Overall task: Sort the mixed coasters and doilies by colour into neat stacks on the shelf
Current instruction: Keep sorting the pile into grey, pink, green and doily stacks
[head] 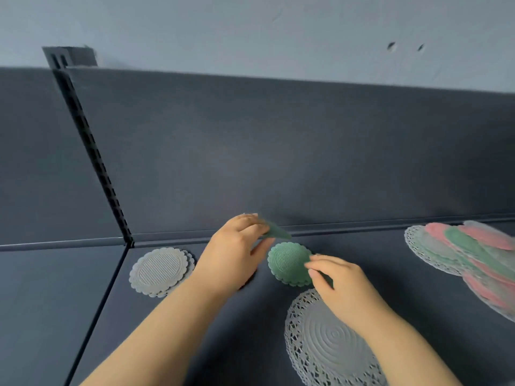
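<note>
My left hand (237,246) pinches a green coaster (276,231), held tilted just above the dark shelf (223,344). Right below it lies a small stack of green coasters (287,260). My right hand (340,285) touches that stack's right edge with its fingertips. A stack of white scalloped coasters (160,270) lies to the left. A white lace doily (328,346) lies at the front, partly under my right wrist. At the far right a mixed, blurred heap of pink, green and white pieces (473,254) is spread out.
The shelf's dark back panel (278,151) rises behind the stacks. A slotted upright (94,151) and a seam split the shelf at the left. A pale wall (250,29) shows above.
</note>
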`<state>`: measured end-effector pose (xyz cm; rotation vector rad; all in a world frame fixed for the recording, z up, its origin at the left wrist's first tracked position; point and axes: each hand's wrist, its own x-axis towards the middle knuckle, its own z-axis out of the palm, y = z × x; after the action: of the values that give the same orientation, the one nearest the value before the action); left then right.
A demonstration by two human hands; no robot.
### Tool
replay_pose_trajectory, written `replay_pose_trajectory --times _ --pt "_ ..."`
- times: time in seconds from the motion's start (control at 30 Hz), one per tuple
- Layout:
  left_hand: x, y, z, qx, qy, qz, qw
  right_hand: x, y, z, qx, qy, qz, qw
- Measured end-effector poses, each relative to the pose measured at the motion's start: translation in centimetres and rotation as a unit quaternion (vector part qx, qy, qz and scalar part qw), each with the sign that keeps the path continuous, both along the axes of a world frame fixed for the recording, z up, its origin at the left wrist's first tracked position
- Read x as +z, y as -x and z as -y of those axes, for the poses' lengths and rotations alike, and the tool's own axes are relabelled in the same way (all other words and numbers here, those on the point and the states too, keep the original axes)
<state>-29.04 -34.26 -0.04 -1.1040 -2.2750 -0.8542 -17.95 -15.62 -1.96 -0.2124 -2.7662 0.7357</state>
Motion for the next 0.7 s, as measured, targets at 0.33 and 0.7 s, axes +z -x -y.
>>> replay_pose_trajectory --times 0.33,0.7 --pt "-3.7 -0.6 -4.3 0.009 0.294 0.052 0.954 -0.6 -1.8 -3.4 0.014 0.008 0.026 1.000" --pt "-2.0 -5.6 -9.3 0.014 0.224 -0.034 0.974 0.2 -3.4 -8.0 0.044 -0.016 0.020 0.999"
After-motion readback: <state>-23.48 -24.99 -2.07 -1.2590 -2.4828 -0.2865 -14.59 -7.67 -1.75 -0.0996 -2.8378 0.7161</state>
